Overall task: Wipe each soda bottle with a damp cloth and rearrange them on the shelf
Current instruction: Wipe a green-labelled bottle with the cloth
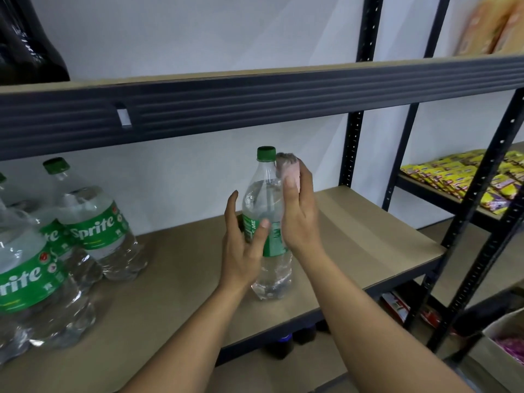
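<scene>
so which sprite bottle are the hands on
The lone bottle standing mid-shelf, between the hands: the left hand cups its label, the right hand holds a pink cloth by its neck. The other bottles sit clustered at the far left, untouched.

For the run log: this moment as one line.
left hand holds Sprite bottle | bottle upright on shelf | right hand grips pink cloth at its neck | other Sprite bottles at left

You stood at a dark metal rack (pixel 255 109) with brown boards (pixel 368 222). A plain white wall (pixel 198 32) was behind it. Another rack (pixel 442 198) stood to your right.
</scene>
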The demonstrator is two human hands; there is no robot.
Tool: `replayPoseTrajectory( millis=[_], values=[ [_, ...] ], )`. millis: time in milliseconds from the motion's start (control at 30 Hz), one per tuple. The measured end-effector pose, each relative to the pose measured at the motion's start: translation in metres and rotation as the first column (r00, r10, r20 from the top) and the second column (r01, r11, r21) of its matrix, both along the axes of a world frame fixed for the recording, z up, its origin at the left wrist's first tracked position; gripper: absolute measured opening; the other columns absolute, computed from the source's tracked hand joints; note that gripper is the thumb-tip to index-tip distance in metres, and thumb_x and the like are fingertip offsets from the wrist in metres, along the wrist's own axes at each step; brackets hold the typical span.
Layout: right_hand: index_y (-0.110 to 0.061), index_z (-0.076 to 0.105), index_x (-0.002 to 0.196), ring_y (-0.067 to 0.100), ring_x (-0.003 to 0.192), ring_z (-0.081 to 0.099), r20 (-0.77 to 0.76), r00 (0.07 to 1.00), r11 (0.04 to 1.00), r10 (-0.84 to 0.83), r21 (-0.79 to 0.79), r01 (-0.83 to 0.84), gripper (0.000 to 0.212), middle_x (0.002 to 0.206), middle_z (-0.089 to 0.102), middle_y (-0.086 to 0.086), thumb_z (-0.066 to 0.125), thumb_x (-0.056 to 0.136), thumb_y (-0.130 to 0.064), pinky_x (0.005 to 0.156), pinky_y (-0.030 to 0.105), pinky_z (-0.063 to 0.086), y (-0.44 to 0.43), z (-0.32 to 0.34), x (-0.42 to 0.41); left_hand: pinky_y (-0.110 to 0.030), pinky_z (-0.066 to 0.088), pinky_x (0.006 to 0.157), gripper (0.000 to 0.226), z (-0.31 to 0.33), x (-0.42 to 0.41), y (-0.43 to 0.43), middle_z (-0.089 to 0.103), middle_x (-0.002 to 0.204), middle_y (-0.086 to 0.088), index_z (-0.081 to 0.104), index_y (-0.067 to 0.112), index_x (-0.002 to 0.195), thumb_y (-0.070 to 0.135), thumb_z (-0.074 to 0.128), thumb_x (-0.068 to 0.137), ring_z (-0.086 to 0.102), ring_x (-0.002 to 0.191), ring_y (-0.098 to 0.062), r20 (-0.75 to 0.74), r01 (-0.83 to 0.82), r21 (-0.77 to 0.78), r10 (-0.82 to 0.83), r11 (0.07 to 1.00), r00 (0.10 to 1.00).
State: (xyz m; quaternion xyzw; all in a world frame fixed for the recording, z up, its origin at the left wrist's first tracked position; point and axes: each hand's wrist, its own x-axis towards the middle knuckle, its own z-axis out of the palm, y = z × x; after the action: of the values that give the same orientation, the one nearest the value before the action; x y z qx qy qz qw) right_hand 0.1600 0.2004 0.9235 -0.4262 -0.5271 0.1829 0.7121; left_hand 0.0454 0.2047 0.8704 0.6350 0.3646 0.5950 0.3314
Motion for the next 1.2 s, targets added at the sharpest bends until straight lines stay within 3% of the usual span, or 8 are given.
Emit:
replayPoseTrajectory(
  millis=[133,400,500,700,800,967,1067,1200],
  values=[
    [-0.025,0.039,0.16,0.005,0.147,0.045,0.004,1.0,1.0,0.006,0.009,-0.006,0.072,0.158,0.05,-0.012,0.037,0.103,-0.069,0.121,0.034,0.04,-0.007,-0.028,-0.004,-0.044,0.054,0.106,0.09,0.006,-0.004,0.006,0.057,0.146,0.006,0.029,0.049,0.154,0.076,0.07,0.079,0.06,0.13,-0.011,-0.028,0.004,0.022,-0.003,1.0,1.0],
    [-0.038,0.054,0.14,0.006,0.126,0.061,-0.093,0.995,0.977,0.043,-0.205,-0.061,0.039,0.131,0.066,-0.014,0.027,0.115,-0.048,0.111,0.045,0.048,-0.024,-0.086,-0.009,-0.051,0.045,0.115,0.076,0.001,0.0,0.01,0.059,0.146,0.002,0.031,0.023,0.16,0.051,0.058,0.094,0.057,0.135,-0.017,0.024,0.135,-0.003,-0.135,0.991,0.991],
    [-0.048,0.049,0.143,-0.007,0.128,0.055,-0.009,1.0,0.985,-0.02,-0.172,0.018,0.043,0.135,0.061,-0.029,0.027,0.109,-0.062,0.109,0.03,0.046,-0.011,-0.041,-0.001,-0.049,0.05,0.111,0.081,0.002,0.001,0.01,0.055,0.148,0.006,0.031,0.034,0.156,0.057,0.067,0.088,0.058,0.134,-0.012,0.004,0.101,-0.02,-0.101,0.995,0.995],
    [-0.024,0.043,0.158,0.004,0.144,0.048,0.055,0.998,0.999,-0.037,0.009,0.037,0.069,0.155,0.053,-0.01,0.034,0.103,-0.066,0.117,0.032,0.041,0.001,-0.014,0.005,-0.049,0.051,0.11,0.079,0.005,0.006,0.015,0.057,0.145,0.008,0.036,0.032,0.155,0.058,0.068,0.088,0.058,0.134,-0.016,-0.004,0.121,0.029,-0.121,0.992,0.993],
    [-0.034,0.04,0.158,-0.004,0.14,0.048,0.02,1.0,0.997,-0.007,-0.078,0.009,0.057,0.149,0.055,-0.022,0.029,0.108,-0.06,0.113,0.021,0.04,-0.01,-0.056,0.001,-0.047,0.051,0.108,0.071,0.002,0.005,0.016,0.06,0.143,0.01,0.034,0.028,0.157,0.051,0.056,0.094,0.059,0.132,-0.016,0.061,0.179,0.016,-0.179,0.984,0.982],
    [-0.05,0.053,0.137,-0.001,0.12,0.061,-0.076,0.997,0.962,0.029,-0.268,-0.048,0.039,0.127,0.066,-0.022,0.022,0.113,-0.055,0.103,0.038,0.05,-0.03,-0.103,-0.006,-0.026,0.053,0.096,0.073,0.005,0.005,0.016,0.065,0.133,0.014,0.038,0.023,0.152,0.048,0.063,0.088,0.063,0.124,-0.013,0.095,0.171,0.027,-0.173,0.985,0.98],
    [-0.036,0.06,0.132,0.006,0.113,0.066,-0.053,0.999,0.977,0.01,-0.211,-0.021,0.044,0.12,0.071,-0.012,0.026,0.111,-0.056,0.097,0.039,0.053,-0.014,-0.059,0.001,-0.042,0.055,0.1,0.076,0.005,0.008,0.018,0.064,0.135,0.005,0.043,0.024,0.149,0.049,0.069,0.083,0.064,0.124,-0.021,0.124,0.147,0.046,-0.152,0.988,0.981],
    [-0.03,0.054,0.145,-0.008,0.12,0.058,0.093,0.995,0.997,0.028,-0.081,-0.02,0.055,0.135,0.064,-0.014,0.033,0.105,-0.061,0.095,0.011,0.046,-0.001,0.017,0.01,-0.06,0.054,0.101,0.075,-0.003,0.012,0.02,0.064,0.136,-0.002,0.045,0.027,0.149,0.056,0.069,0.084,0.066,0.123,-0.026,0.138,0.12,0.028,-0.122,0.992,0.983]
  ],
)
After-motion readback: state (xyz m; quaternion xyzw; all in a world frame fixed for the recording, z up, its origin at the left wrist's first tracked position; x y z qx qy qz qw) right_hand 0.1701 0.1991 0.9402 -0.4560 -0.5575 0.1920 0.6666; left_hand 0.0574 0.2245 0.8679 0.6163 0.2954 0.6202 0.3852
